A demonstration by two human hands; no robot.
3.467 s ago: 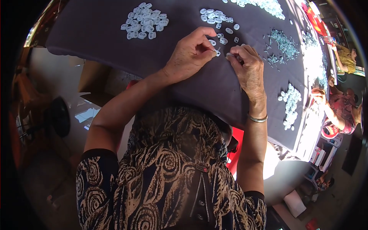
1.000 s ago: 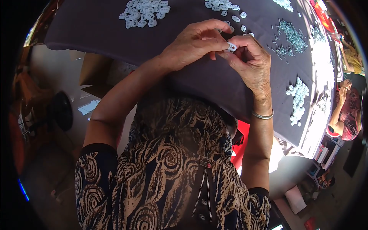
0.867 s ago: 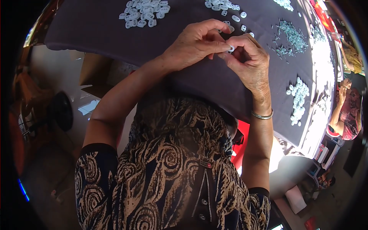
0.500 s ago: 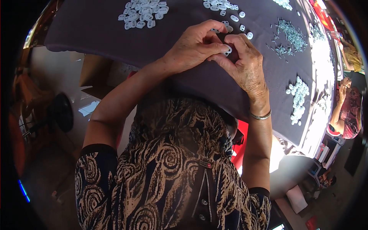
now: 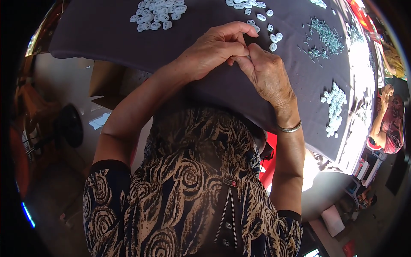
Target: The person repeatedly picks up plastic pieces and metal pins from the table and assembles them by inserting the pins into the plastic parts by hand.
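My left hand [image 5: 218, 48] and my right hand [image 5: 269, 73] meet over the near part of the dark tablecloth. The fingertips of both press together in a pinch, and whatever lies between them is hidden. The left index finger curves out above the pinch, beside a small white oval plastic piece [image 5: 256, 28]. Just beyond the right knuckles lie several loose white pieces, one of them an oval piece with holes [image 5: 272, 47]. A silver bangle [image 5: 290, 128] circles my right wrist.
A pile of white plastic pieces [image 5: 158, 13] lies far left, another pile [image 5: 245, 4] at the far middle. To the right are a heap of small greenish screw-like pins [image 5: 327, 37] and a pile of pale pieces [image 5: 335, 107]. Other people sit past the sunlit right edge.
My right hand has drawn slightly down and toward the left hand. The white piece seen between my fingertips no longer shows there. More loose white pieces are visible beside my right hand.
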